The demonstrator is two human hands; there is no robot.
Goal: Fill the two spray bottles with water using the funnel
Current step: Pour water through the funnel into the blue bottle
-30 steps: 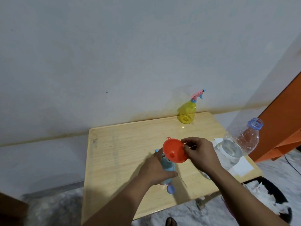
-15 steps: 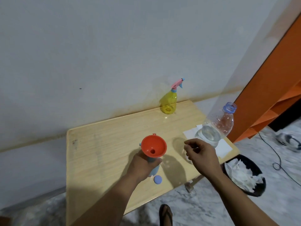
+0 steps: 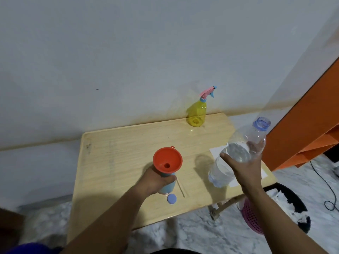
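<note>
2 spray bottles, blue (image 3: 167, 186) w/ 1 funnel (image 3: 167, 160) in left hand (image 3: 156, 180), right hand (image 3: 244, 168) grips water bottle (image 3: 238, 153).

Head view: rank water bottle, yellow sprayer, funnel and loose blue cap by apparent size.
1. Water bottle, though nearer the camera.
2. Yellow sprayer, farthest away.
3. Funnel, nearly the sprayer's size; unsure.
4. Blue cap.

At frame centre the funnel (image 3: 167, 160) sits in a spray bottle (image 3: 167, 186) on the table (image 3: 119, 154), a cap (image 3: 171, 199) just below it. The water bottle (image 3: 238, 153) is to the right, over a paper sheet (image 3: 216, 149). The second spray bottle (image 3: 197, 114) stands at the table's upper edge, and a bin (image 3: 293, 204) lies lower right on the floor.
</note>
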